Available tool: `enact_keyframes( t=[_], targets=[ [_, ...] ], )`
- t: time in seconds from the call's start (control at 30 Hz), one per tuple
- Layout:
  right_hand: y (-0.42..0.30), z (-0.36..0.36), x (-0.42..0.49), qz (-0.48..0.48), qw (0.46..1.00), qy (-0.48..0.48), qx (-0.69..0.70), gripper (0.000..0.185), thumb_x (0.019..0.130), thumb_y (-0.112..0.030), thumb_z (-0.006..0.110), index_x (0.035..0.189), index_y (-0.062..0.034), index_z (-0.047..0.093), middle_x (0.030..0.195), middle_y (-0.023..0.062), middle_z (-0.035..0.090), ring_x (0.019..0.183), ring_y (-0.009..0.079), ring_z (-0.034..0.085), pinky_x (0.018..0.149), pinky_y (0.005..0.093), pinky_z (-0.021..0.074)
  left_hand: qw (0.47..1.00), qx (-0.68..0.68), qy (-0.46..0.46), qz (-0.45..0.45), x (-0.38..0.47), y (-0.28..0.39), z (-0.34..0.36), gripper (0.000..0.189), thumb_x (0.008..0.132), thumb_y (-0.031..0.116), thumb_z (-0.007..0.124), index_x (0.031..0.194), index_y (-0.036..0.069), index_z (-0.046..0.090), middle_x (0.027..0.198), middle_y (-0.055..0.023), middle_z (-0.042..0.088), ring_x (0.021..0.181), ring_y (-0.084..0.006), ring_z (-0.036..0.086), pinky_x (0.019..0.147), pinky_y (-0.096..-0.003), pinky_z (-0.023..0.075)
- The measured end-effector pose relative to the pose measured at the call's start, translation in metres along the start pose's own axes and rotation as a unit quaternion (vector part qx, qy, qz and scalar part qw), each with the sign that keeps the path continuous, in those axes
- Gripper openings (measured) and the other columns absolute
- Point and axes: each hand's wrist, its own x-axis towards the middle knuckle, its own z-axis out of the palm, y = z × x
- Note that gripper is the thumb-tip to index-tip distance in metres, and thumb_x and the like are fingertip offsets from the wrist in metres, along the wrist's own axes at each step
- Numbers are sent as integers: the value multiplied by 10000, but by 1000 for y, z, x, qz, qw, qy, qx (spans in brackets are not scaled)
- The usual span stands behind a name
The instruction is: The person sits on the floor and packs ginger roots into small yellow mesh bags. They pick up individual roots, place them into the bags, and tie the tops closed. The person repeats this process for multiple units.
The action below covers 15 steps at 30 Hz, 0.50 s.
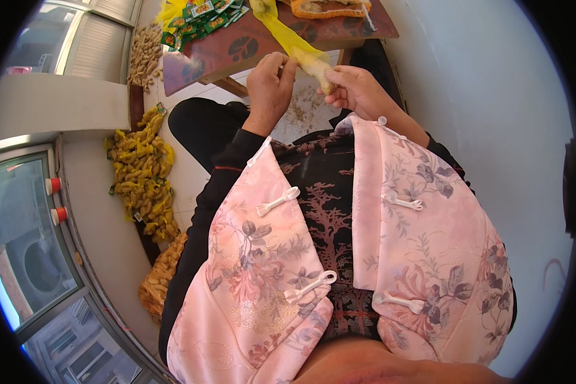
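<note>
My left hand pinches the open end of a yellow mesh net bag between thumb and finger. In my right hand is a knobbly tan root, likely ginger, whose upper part sits inside the net's mouth while its lower tip sticks out. The net stretches up over the edge of a low dark-red table, with another tan piece in its far end at the top of the view. A pile of green printed tags lies at the table's left.
An orange mesh bag lies on the table's far side. Loose tan roots cover the floor at upper left. Below them are a heap of filled yellow net bags and a large full sack. A white wall stands close on the right.
</note>
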Motion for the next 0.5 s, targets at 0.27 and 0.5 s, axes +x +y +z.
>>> enact_keyframes(
  t=[0.27, 0.5],
  targets=[
    [3, 9, 11, -34, 999, 28, -16, 392, 987, -328, 604, 1196, 3, 592, 963, 46, 669, 736, 41, 621, 692, 167, 517, 989, -131, -7, -64, -8, -1, 3, 195, 937, 155, 635, 832, -7, 616, 717, -65, 603, 651, -147, 597, 586, -295, 450],
    [-3, 16, 22, -91, 992, 46, -80, 360, 975, -296, 614, 1161, 13, 621, 976, 47, 667, 817, 85, 662, 729, 218, 546, 948, -280, -63, -140, -16, -12, 9, 211, 975, 163, 597, 842, 0, 602, 779, -7, 604, 709, -57, 517, 652, -237, 440]
  ],
)
